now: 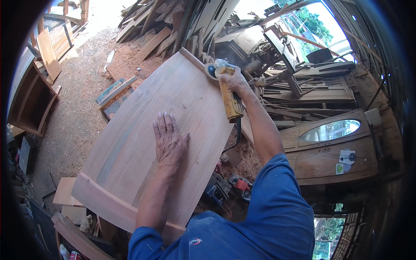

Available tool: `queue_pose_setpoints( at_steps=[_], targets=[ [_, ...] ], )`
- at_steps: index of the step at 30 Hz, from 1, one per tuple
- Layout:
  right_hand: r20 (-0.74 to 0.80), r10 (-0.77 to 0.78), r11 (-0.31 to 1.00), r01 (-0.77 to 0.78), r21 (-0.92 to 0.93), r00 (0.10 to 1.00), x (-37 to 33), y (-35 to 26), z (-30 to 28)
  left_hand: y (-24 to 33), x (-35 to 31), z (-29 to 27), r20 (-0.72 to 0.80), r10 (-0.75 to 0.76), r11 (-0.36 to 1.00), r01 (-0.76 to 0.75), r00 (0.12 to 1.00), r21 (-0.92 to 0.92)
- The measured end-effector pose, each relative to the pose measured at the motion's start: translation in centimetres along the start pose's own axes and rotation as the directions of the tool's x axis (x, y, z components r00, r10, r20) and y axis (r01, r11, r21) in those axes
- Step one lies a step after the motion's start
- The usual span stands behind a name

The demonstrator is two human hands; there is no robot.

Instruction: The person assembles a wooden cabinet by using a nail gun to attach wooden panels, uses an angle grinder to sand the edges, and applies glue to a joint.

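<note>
Two bare hands at work; nearest the wearer is a blue shirt (268,208). Left hand (171,145): palm down, fingers extended and slightly parted, gripping nothing, resting on a broad pale wooden panel (138,125). Near end of panel: a crosswise strip (106,193). Panel's long axis runs from lower left to upper right, away from the body.

Right hand (236,82): fingers wrapped around a yellow angle grinder (229,97), at the panel's far right corner. Tool body lies roughly along the right edge, head outward, power cord (238,130) trailing back. Key relation: sanding disc (211,70) sits just left of the right fingers, beside the end of the far crosspiece (192,59); right hand is much the nearer to it. Disc-to-wood contact: cannot tell.

Surface: streaked grain, a few small knots; panel's support hidden. Below right, a red power tool (242,185). Floor (65,143) to the left strewn with shavings; an open wooden cabinet (32,97) beyond. To the right, a door with oval glass (299,167); farther, heaped scrap timber (312,93), then bright greenery (313,24) outside.
</note>
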State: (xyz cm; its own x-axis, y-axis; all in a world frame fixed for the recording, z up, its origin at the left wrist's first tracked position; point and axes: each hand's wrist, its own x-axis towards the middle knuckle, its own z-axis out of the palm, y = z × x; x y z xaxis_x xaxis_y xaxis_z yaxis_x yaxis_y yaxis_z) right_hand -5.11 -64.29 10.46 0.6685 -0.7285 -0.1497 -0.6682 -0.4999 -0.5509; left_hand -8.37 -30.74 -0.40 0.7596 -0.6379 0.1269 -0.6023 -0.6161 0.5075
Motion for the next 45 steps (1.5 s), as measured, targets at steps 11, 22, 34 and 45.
queue_pose_setpoints(
  at_steps=[11,22,34,45],
  targets=[
    [-0.107,0.174,0.983,-0.166,0.078,0.979,-11.2,15.7,-7.1,0.0,-0.4,0.5,-0.012,-0.008,0.989,0.010,1.000,0.147],
    [-0.010,0.377,0.729,-0.290,0.620,0.926,-32.4,31.2,-9.0,0.1,-1.1,-0.1,-0.149,0.121,0.989,-0.107,0.981,0.099],
    [0.351,-0.105,-0.414,-0.362,0.835,0.930,-45.7,38.2,1.4,24.2,-27.4,3.8,0.247,0.864,0.504,-0.734,0.439,-0.456],
    [0.230,-0.314,-0.608,-0.381,0.697,0.921,-49.8,39.8,1.1,28.0,-36.6,6.2,0.097,0.754,0.569,-0.573,0.649,-0.590]
  ],
)
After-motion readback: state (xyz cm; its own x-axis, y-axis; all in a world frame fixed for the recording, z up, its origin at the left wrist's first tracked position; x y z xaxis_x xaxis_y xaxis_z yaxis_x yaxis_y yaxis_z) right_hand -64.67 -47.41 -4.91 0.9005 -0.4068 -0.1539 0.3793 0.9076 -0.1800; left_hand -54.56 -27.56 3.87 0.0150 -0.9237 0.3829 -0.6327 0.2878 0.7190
